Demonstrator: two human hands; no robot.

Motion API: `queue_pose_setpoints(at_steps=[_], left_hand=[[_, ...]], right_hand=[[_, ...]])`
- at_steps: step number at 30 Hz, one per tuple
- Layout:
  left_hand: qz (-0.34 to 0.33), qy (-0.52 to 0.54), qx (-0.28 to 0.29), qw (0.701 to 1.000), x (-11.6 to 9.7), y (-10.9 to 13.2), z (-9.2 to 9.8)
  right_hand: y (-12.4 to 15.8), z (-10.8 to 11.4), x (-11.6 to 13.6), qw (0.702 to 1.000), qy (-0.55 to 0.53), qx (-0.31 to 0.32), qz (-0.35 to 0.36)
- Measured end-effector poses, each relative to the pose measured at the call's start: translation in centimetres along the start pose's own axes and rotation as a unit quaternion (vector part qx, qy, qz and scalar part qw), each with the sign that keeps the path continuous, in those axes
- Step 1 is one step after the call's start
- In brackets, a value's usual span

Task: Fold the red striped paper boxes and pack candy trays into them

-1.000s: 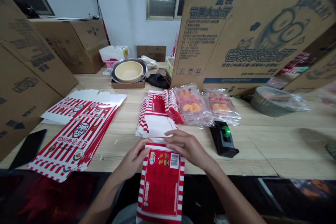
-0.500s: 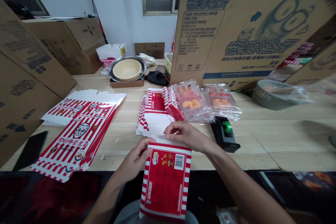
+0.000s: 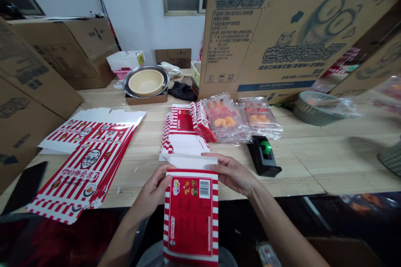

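Note:
A red-and-white striped paper box (image 3: 191, 217) with a barcode leans toward me at the table's front edge, its white end flap (image 3: 188, 161) pointing away from me. My left hand (image 3: 156, 187) pinches the box's upper left corner, thumb on the printed face. At the upper right corner my right hand (image 3: 233, 171) grips the box by the flap's side, fingers behind and thumb in front. Just beyond lies a stack of flat striped cartons (image 3: 184, 144), with a small folded striped box (image 3: 203, 122) resting against clear-wrapped candy packs (image 3: 224, 119).
Flat printed cartons (image 3: 90, 162) lie at the left beside a black phone-like slab (image 3: 25, 185). A black tape dispenser (image 3: 265, 156) with green tape stands right of my hands. Behind are a cream bowl (image 3: 146, 82), a big cardboard box (image 3: 238, 33) and a green basket (image 3: 316, 112).
My right hand has moved from the flap's middle to the box's right corner. The flap now shows more fully. The whole view has shifted slightly.

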State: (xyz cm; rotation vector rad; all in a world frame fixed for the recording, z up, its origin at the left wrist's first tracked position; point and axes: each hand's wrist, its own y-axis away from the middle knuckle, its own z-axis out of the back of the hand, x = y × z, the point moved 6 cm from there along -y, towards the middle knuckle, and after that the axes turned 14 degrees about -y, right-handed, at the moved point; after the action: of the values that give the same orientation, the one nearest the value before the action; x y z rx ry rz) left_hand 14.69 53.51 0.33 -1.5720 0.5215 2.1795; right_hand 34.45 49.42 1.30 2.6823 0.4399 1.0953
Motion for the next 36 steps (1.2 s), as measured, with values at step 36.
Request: queue_pose_setpoints(at_steps=[36], left_hand=[[-0.024, -0.057, 0.052, 0.997, -1.0, 1.5, -1.2]], right_hand=[[0.3, -5.3, 2.0, 0.878, 0.441, 0.172, 0.079]])
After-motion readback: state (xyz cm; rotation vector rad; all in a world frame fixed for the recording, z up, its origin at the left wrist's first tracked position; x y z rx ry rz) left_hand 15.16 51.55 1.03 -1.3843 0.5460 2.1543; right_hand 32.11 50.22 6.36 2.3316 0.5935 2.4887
